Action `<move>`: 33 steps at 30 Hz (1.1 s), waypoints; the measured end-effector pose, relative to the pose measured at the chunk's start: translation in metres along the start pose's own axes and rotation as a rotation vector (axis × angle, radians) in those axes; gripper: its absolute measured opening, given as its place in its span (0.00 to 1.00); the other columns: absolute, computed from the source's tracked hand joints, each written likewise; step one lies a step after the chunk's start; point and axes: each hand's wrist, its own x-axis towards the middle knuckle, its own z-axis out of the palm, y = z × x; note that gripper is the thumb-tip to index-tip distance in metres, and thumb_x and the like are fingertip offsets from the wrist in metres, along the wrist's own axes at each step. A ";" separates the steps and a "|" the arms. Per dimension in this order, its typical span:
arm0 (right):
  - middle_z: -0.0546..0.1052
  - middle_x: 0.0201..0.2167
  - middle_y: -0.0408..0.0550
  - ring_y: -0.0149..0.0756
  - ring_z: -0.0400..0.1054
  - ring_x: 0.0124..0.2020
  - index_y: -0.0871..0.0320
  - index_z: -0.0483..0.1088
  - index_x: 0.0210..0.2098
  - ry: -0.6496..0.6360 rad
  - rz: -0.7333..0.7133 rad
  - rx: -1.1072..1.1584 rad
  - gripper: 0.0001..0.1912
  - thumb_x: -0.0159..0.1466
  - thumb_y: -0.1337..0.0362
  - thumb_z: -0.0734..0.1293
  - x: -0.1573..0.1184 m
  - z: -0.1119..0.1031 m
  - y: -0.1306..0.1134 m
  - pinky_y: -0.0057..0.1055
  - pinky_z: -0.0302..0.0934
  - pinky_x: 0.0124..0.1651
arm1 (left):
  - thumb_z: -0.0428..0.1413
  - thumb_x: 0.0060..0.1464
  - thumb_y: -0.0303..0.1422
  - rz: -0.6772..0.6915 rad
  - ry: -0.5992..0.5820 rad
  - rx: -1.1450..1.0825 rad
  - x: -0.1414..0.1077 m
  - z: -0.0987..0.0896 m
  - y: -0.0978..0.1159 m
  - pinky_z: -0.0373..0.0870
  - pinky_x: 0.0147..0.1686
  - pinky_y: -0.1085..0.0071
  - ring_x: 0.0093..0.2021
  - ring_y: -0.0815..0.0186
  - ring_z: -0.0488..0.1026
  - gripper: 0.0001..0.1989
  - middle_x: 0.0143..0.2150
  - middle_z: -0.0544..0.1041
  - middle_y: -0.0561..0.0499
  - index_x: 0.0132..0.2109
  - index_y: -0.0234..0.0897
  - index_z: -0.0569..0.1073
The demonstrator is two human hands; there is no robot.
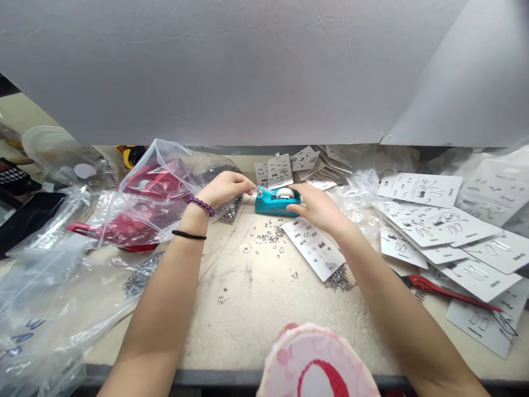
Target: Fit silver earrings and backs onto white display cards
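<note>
A teal tape dispenser [270, 206] with a white-cored roll of tape [285, 193] stands toward the back of the table. My right hand [317, 205] grips its right end, thumb at the front and fingers over the back. At the cutting end, my left hand [228, 186] is closed in a pinch on a thin clear strip of tape [261, 189]. A white printed card with small metal pieces [314, 249] lies just in front of the dispenser. Loose tiny silver pieces [273, 234] are scattered beside the card, with a small white ring [246, 248] to their left.
Stacked printed cards [430, 220] cover the right side, with red-handled pliers [450, 292] among them. More cards [306, 160] lean at the back. Clear plastic bags, one over a red object [152, 193], crowd the left. A pink round-edged object [318, 364] is at the front edge.
</note>
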 end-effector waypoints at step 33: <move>0.70 0.44 0.51 0.42 0.64 0.45 0.56 0.63 0.49 0.016 0.022 0.040 0.19 0.57 0.64 0.65 -0.001 -0.002 -0.005 0.38 0.59 0.44 | 0.54 0.38 0.38 -0.055 -0.011 0.092 0.001 -0.004 -0.012 0.60 0.23 0.73 0.23 0.65 0.68 0.11 0.18 0.74 0.51 0.18 0.38 0.75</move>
